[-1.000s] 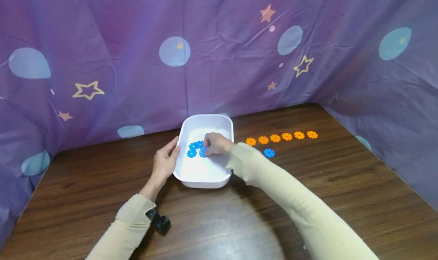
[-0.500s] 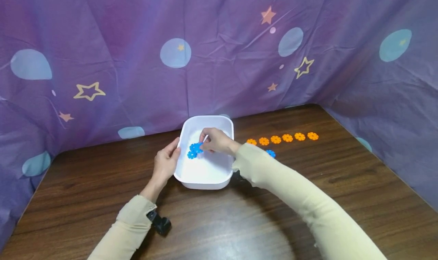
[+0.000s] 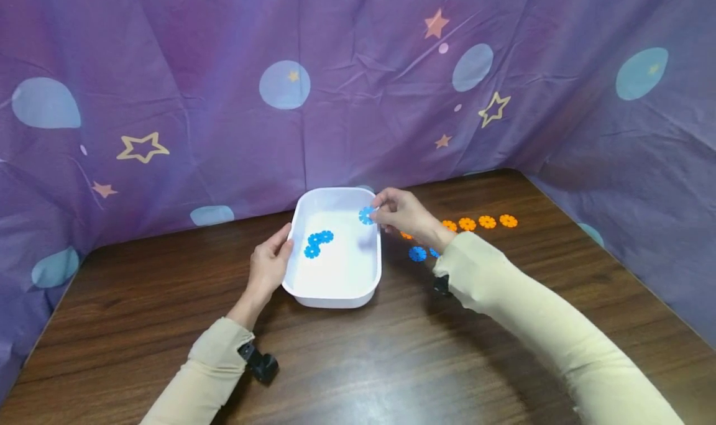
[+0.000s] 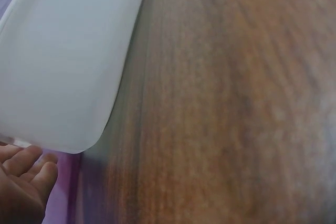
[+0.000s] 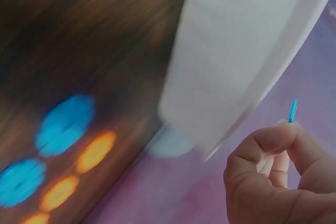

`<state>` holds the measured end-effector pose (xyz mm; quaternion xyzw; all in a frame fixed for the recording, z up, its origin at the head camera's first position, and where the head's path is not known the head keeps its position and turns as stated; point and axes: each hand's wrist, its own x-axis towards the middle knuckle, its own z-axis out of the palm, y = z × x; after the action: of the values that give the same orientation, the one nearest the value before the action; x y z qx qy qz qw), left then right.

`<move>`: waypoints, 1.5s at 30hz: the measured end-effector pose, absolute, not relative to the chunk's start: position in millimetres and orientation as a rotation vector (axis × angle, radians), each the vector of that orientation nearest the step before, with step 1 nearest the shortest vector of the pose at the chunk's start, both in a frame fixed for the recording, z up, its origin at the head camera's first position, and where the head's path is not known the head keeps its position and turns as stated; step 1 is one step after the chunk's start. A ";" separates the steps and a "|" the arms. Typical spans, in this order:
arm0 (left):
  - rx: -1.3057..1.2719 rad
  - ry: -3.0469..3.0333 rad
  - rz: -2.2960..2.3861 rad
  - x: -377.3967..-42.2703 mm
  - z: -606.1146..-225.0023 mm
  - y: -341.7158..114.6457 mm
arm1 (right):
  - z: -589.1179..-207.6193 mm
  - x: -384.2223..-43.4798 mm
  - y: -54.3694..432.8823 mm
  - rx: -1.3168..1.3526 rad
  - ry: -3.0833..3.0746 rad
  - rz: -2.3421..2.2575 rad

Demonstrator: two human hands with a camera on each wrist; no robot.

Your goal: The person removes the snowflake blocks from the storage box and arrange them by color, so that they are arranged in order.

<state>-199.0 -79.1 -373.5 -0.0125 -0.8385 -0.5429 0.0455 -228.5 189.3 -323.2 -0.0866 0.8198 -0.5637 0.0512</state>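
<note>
My left hand holds the left side of a white plastic bin at its rim. In the left wrist view, its fingers are at the bin's edge. Over the bin's right rim, my right hand pinches a blue flower-shaped disc between thumb and fingers. The right wrist view shows this disc edge-on above the fingertips. Inside the bin, a small overlapping group of blue discs lies left of the middle.
On the dark wooden table, right of the bin, is a row of several orange discs, partly hidden by my right hand. Nearer me lie two blue discs, one partly covered by my wrist. A purple patterned cloth hangs behind.
My right hand has lifted a blue disc out of the group in the bin and carried it right, to the right rim. My left hand has stayed at the bin's left side.
</note>
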 end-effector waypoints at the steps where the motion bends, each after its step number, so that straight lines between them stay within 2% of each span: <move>1: -0.036 -2.561 -1.659 -198.9 -373.4 -79.0 | -323.6 -227.6 198.0 -0.241 2.500 -1.719; 11: -0.046 -2.552 -1.660 -198.8 -374.3 -79.9 | -339.1 -212.3 284.5 -0.089 2.578 -1.626; 18: -0.054 -2.564 -1.673 -197.4 -373.9 -80.6 | -350.8 -201.8 322.2 0.061 2.593 -1.448; 45: -0.057 -2.552 -1.684 -198.2 -372.6 -79.3 | -357.5 -193.2 329.9 0.146 2.645 -1.119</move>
<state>-198.2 -79.3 -372.6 -0.0185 -0.8338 -0.5502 0.0416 -193.2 329.9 -357.5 0.0504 0.9117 -0.3856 0.1327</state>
